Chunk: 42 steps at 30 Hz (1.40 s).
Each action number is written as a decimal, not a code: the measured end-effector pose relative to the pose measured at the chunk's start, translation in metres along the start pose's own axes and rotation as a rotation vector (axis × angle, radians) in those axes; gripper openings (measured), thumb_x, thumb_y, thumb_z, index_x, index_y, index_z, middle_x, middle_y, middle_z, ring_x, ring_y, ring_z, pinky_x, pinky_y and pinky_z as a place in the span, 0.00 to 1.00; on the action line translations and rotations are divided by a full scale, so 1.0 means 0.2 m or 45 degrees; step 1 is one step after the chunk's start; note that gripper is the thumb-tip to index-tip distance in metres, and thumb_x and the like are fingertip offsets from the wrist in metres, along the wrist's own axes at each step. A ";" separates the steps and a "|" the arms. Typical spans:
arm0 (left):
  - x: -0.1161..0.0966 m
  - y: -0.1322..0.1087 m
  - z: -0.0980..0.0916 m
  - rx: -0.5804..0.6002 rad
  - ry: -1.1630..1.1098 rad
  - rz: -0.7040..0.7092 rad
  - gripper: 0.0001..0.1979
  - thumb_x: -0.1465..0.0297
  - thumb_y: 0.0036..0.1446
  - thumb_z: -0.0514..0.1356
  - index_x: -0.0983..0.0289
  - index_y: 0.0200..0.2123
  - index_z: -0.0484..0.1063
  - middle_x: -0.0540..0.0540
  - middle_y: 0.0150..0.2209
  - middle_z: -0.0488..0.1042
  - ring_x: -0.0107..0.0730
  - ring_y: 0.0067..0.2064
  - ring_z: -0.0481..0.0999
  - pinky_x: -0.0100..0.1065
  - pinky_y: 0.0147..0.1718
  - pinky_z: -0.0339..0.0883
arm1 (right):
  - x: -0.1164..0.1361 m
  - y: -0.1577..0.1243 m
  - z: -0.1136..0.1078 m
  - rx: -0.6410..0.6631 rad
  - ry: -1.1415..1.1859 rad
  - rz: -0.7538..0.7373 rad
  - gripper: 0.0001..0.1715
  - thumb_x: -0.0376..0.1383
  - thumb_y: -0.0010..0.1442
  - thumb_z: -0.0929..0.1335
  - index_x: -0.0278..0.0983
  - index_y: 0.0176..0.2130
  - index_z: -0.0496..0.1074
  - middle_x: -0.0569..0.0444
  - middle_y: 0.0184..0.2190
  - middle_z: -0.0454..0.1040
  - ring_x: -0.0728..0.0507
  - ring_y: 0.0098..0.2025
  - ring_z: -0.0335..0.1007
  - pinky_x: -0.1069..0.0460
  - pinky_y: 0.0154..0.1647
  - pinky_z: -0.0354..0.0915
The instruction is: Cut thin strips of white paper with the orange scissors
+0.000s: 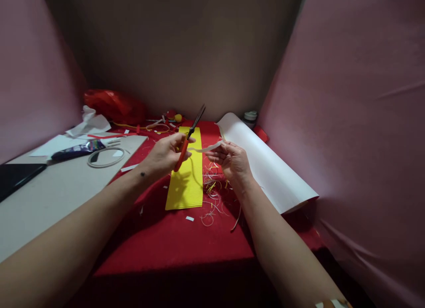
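Observation:
My left hand (166,154) is closed around a pair of scissors (182,154) with orange-red handles, the dark blades pointing up and away. A thin white strip (210,147) stretches between my two hands. Its right end is pinched in the fingers of my right hand (235,159); the left end reaches my left fingers behind the scissors. Beneath both hands lies a yellow corrugated sheet (186,188) on the red cloth. Curled thread scraps (212,186) are scattered beside the sheet, under my right hand.
A rolled white sheet (265,166) lies at the right. To the left, a pale board (49,202) carries a dark tube (78,149), a grey ring (105,158) and a black flat object (20,177). A red plastic bag (114,105) sits behind. Pink fabric walls (358,122) flank the table.

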<state>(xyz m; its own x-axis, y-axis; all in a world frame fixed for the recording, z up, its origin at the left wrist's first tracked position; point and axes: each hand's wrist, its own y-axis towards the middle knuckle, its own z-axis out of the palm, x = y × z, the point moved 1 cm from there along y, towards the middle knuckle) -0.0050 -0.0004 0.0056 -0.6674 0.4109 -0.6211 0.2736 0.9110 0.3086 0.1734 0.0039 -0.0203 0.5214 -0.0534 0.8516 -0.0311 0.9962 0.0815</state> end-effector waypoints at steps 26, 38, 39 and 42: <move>0.12 -0.01 0.03 -0.028 -0.460 -0.136 0.12 0.63 0.42 0.63 0.64 0.29 0.70 0.51 0.25 0.72 0.27 0.27 0.70 0.30 0.26 0.64 | 0.21 0.08 -0.20 -0.483 -0.026 -0.420 0.02 0.33 0.57 0.63 0.37 0.32 0.61 0.61 0.18 0.70 0.49 0.17 0.71 0.56 0.16 0.64; 0.15 0.00 0.00 -0.120 -0.406 -0.073 0.10 0.64 0.43 0.61 0.64 0.29 0.69 0.49 0.24 0.70 0.26 0.26 0.67 0.31 0.27 0.62 | 0.22 0.04 -0.23 -0.551 -0.001 -0.444 0.03 0.33 0.55 0.64 0.36 0.31 0.62 0.61 0.17 0.72 0.49 0.16 0.71 0.57 0.14 0.62; 0.15 0.01 -0.01 -0.135 -0.399 -0.064 0.10 0.64 0.43 0.61 0.64 0.29 0.69 0.49 0.24 0.69 0.26 0.26 0.66 0.30 0.26 0.61 | 0.22 0.05 -0.23 -0.574 0.007 -0.440 0.03 0.33 0.55 0.63 0.36 0.30 0.62 0.62 0.16 0.71 0.48 0.16 0.71 0.57 0.14 0.62; 0.17 0.02 -0.06 -0.205 -0.332 -0.043 0.09 0.64 0.43 0.61 0.63 0.26 0.67 0.46 0.22 0.65 0.24 0.24 0.62 0.29 0.24 0.57 | 0.22 0.05 -0.25 -0.621 0.012 -0.443 0.02 0.31 0.56 0.63 0.36 0.30 0.62 0.63 0.15 0.69 0.48 0.16 0.71 0.58 0.14 0.62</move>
<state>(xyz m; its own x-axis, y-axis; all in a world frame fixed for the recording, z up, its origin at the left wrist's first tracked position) -0.0358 0.0170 -0.0054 -0.4681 0.3945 -0.7907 0.1270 0.9155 0.3817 0.2377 0.0154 -0.0077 0.4382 -0.3839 0.8128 0.5365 0.8372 0.1061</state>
